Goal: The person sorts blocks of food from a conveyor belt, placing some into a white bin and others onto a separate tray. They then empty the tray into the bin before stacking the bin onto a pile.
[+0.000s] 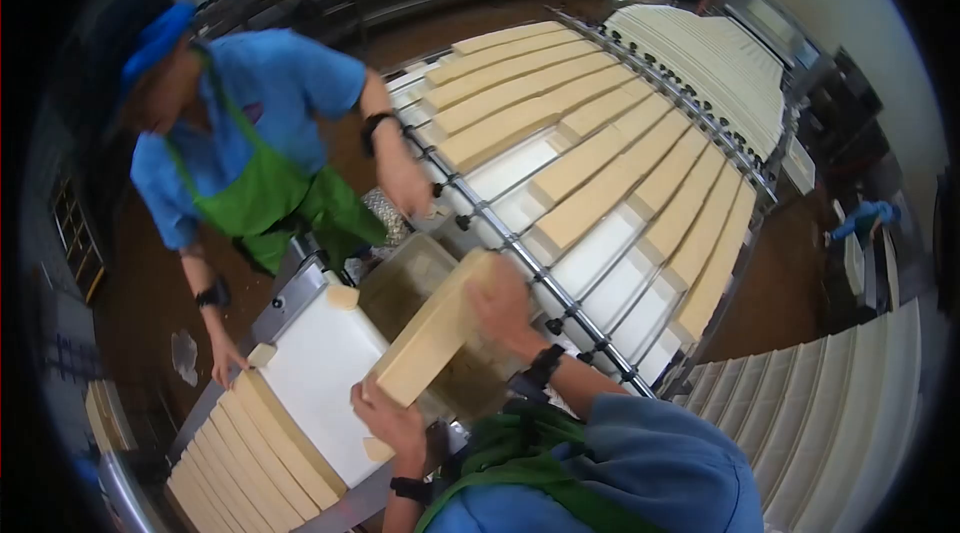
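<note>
A long pale-yellow block [432, 338] is held tilted between my two hands, over a grey bin [405, 278]. My left hand [388, 421] grips its lower end, and my right hand [500, 305] wraps around its upper end. Several similar blocks [255, 448] lie side by side on the white surface [318, 363] to the left. Small cut pieces lie there too, one piece [343, 297] at the far edge and another piece [377, 449] beside my left wrist. What is inside the bin is partly hidden by the block and my arm.
Rows of long pale blocks [610, 173] lie on a white conveyor with metal guide rods, behind a rail [530, 268]. Across the bin stands a co-worker in a green apron [255, 198], one hand [228, 361] at the lined-up blocks, the other near the rail. Pale ridged stacks [810, 413] stand right.
</note>
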`<state>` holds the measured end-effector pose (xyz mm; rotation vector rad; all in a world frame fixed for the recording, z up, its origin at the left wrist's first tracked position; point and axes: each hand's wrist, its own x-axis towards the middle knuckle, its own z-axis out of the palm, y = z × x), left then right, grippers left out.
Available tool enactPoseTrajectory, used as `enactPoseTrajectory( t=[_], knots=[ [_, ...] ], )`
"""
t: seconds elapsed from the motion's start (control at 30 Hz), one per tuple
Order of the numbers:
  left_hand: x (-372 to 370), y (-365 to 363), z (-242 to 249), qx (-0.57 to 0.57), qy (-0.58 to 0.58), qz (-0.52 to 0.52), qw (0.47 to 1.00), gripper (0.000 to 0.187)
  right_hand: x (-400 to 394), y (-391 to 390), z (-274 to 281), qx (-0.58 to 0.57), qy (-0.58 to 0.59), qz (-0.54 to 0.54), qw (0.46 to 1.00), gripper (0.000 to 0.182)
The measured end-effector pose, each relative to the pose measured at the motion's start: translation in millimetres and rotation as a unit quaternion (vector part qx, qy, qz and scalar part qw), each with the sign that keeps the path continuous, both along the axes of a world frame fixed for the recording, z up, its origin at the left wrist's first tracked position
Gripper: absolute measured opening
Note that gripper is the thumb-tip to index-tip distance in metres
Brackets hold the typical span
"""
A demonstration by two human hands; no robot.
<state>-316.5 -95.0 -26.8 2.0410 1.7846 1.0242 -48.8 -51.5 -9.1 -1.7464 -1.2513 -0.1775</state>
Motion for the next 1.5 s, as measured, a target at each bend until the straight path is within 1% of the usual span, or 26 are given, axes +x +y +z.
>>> enactPoseTrajectory(
  t=[0.07,0.13,0.2,0.23,0.3,0.33,0.4,0.43,0.5,0.53,0.6,0.7,0.77,0.83,0.9,0.93,1.03,1.13,1.17,1.2,1.3,1.33,1.4,1.43,1.47,1.5],
  knots=[
    [58,1,30,-0.009,0.006,-0.06,0.998,0.076,63,-26,25,0.012,0.066,-0.071,0.995,0.047],
    [109,-2,63,-0.017,0.009,-0.117,0.993,0.077,132,-43,15,0.056,0.004,-0.16,0.986,0.041],
    [152,-7,93,-0.104,0.004,-0.242,0.965,0.08,187,-63,29,0.008,0.037,-0.183,0.982,0.039],
    [170,-7,96,-0.102,0.005,-0.247,0.964,0.08,217,-69,23,-0.003,0.019,-0.193,0.981,0.039],
    [202,-7,97,-0.153,-0.043,-0.327,0.932,0.082,265,-75,13,-0.063,0.001,-0.2,0.978,0.043],
    [216,-6,92,-0.149,-0.03,-0.346,0.926,0.075,282,-77,9,-0.061,0.003,-0.203,0.977,0.043],
    [236,-1,90,-0.16,-0.022,-0.354,0.921,0.067,308,-78,9,-0.28,0.034,-0.163,0.946,0.05],
    [247,3,90,-0.173,-0.016,-0.359,0.917,0.06,316,-74,11,-0.278,0.037,-0.164,0.946,0.05],
    [264,16,88,-0.18,0.004,-0.365,0.914,0.056,325,-69,11,-0.442,0.012,-0.185,0.877,0.058],
    [271,19,85,-0.188,0.021,-0.369,0.91,0.052,325,-72,8,-0.444,0.016,-0.185,0.877,0.058],
    [287,26,66,-0.209,0.003,-0.39,0.897,0.052,321,-76,3,-0.355,-0.139,-0.24,0.893,0.06],
    [303,29,53,-0.204,-0.032,-0.423,0.883,0.053,292,-83,-12,-0.282,-0.196,-0.25,0.905,0.062],
    [305,28,52,-0.182,-0.043,-0.435,0.881,0.054,260,-93,-21,-0.243,-0.161,-0.175,0.94,0.063],
    [295,33,54,-0.219,-0.101,-0.455,0.857,0.057,217,-104,-18,-0.157,-0.041,-0.028,0.986,0.064],
    [290,37,55,-0.191,-0.101,-0.479,0.851,0.059,175,-110,-8,-0.155,0.018,0.056,0.986,0.06],
    [287,36,55,-0.163,-0.103,-0.504,0.842,0.061,166,-113,-2,-0.155,0.02,0.058,0.986,0.06],
    [283,35,52,-0.172,-0.111,-0.493,0.845,0.065,154,-116,7,-0.176,0.014,0.072,0.982,0.064],
    [275,34,43,-0.153,-0.128,-0.473,0.859,0.067,159,-116,-9,-0.168,-0.079,0.022,0.982,0.057],
    [269,32,40,-0.149,-0.131,-0.481,0.854,0.067,158,-114,-20,-0.141,-0.151,0.033,0.978,0.051],
    [258,30,36,-0.134,-0.144,-0.433,0.88,0.067,159,-114,-26,-0.114,-0.223,0.044,0.967,0.046],
    [221,25,25,-0.109,-0.167,-0.274,0.941,0.061,155,-117,-14,-0.131,-0.226,0.057,0.964,0.038],
    [209,27,18,-0.105,-0.168,-0.278,0.94,0.061,156,-115,-13,-0.131,-0.236,0.059,0.961,0.03],
    [185,33,1,-0.134,-0.113,-0.175,0.969,0.052,156,-117,-3,-0.14,-0.219,0.066,0.963,0.029],
    [169,36,-17,-0.13,-0.116,-0.174,0.969,0.052,157,-117,4,-0.152,-0.199,0.078,0.965,0.028],
    [150,38,-40,-0.183,-0.041,-0.154,0.97,0.051,158,-116,7,-0.149,-0.203,0.08,0.965,0.028],
    [143,41,-40,-0.235,0.033,-0.131,0.963,0.049,158,-115,9,-0.166,-0.203,0.079,0.962,0.026]
  ],
)
